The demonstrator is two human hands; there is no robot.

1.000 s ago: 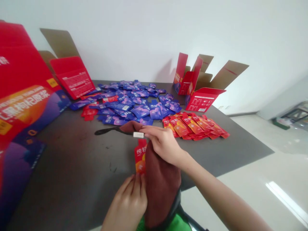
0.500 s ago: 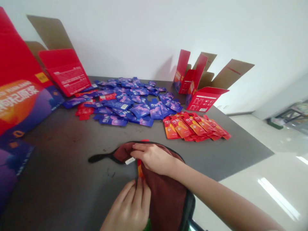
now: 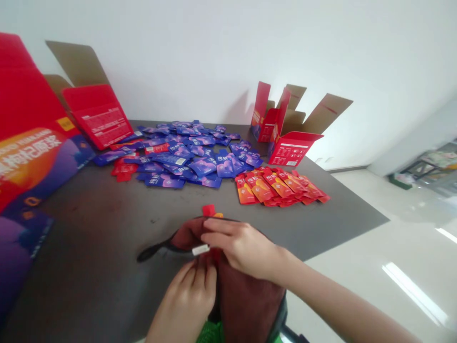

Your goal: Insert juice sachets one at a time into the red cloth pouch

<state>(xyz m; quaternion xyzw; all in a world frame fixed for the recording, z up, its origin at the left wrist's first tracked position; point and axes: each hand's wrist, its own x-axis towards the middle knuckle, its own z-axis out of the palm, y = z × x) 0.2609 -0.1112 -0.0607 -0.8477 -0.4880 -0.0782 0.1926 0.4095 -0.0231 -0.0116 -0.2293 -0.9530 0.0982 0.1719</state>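
A brown cloth (image 3: 241, 305) with black edging, a hanging loop and a small white label lies bunched at the front of the table. My right hand (image 3: 243, 245) is closed on this cloth, pressing it around a red and orange pouch (image 3: 209, 209). The pouch's top pokes out beyond the cloth's far edge; most of it is covered. My left hand (image 3: 191, 290) is closed at the pouch's near end, just below the label, with its fingertips partly hidden.
Behind lies a heap of purple pouches (image 3: 203, 166) mixed with a few red ones. To its right is a pile of red-orange pouches (image 3: 282, 186). Open red cartons (image 3: 291, 150) stand at the back right, and larger cartons (image 3: 102, 121) at the left. The grey table (image 3: 342, 224) ends at the right.
The pouch's top now sticks out farther past the cloth's far edge. My left hand has moved slightly up and left, closer to my right hand. The view has shifted a little.
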